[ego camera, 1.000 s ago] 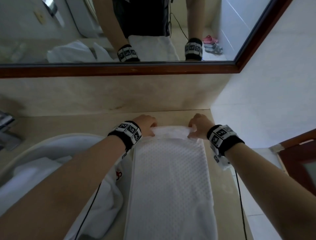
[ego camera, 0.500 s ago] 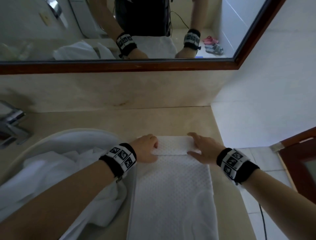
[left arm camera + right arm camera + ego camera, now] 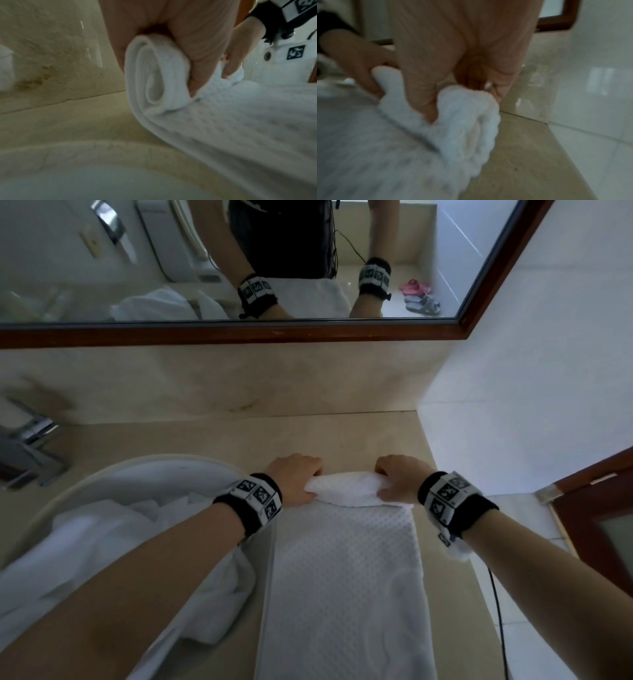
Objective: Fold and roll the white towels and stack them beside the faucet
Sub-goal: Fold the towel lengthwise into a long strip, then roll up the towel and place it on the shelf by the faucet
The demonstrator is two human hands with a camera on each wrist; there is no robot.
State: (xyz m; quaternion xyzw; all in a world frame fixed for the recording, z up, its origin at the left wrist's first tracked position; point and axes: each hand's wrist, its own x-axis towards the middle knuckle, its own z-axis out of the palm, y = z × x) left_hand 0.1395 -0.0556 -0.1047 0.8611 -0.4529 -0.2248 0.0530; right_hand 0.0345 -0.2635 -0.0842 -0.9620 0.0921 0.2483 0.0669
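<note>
A white waffle-textured towel (image 3: 342, 587) lies as a long folded strip on the beige counter, running toward me. Its far end is wound into a small roll (image 3: 344, 488). My left hand (image 3: 297, 478) grips the roll's left end, fingers curled over it and thumb underneath; the left wrist view shows the spiral of the roll (image 3: 152, 81) in that grip. My right hand (image 3: 397, 479) grips the right end the same way, and the right wrist view shows the towel roll (image 3: 467, 115) bunched under its fingers. The chrome faucet (image 3: 24, 446) stands at the far left.
A round white basin (image 3: 164, 470) left of the strip holds more crumpled white towels (image 3: 113, 542). A wood-framed mirror (image 3: 239, 332) runs along the back wall. A tiled wall (image 3: 513, 405) closes the counter's right side, and a brown door frame (image 3: 596, 508) stands lower right.
Both hands went from pressing the flat folded end to curling around it. The far end has become a thicker roll, moved slightly toward me.
</note>
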